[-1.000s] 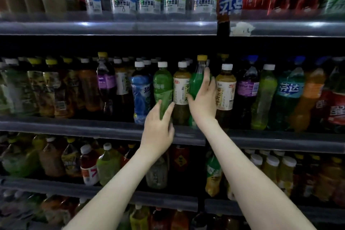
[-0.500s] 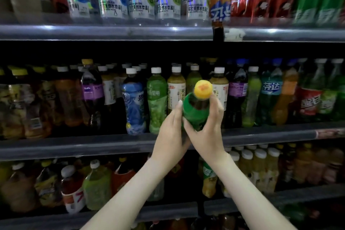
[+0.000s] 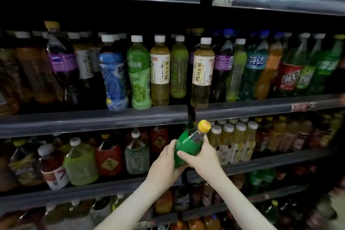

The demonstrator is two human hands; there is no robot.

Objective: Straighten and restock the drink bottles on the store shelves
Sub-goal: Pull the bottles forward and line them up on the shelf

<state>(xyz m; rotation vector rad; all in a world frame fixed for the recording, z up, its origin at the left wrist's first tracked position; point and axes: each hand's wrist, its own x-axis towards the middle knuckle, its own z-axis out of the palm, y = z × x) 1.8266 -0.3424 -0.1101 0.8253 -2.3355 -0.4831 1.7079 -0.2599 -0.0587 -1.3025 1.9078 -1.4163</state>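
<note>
Dim, crowded store shelves (image 3: 93, 119) rise behind the fingers. The left hand (image 3: 164, 162) and right hand (image 3: 204, 158) both curl around a tilted green bottle (image 3: 186, 145) with a yellow cap (image 3: 204, 126). Its base is hidden and the top-shelf labels are blurred.

- A shop's drinks aisle: long metal shelves (image 3: 93, 117) run in tiers, one above another.
- Every tier is packed with rows of bottled drinks (image 3: 160, 69), labels facing out.
- A small tag (image 3: 302, 107) sits in one shelf's front rail.

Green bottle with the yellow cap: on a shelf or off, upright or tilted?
Off the shelf and tilted: the left hand and right hand grip the green bottle in mid-air, yellow cap leaning up-right.
</note>
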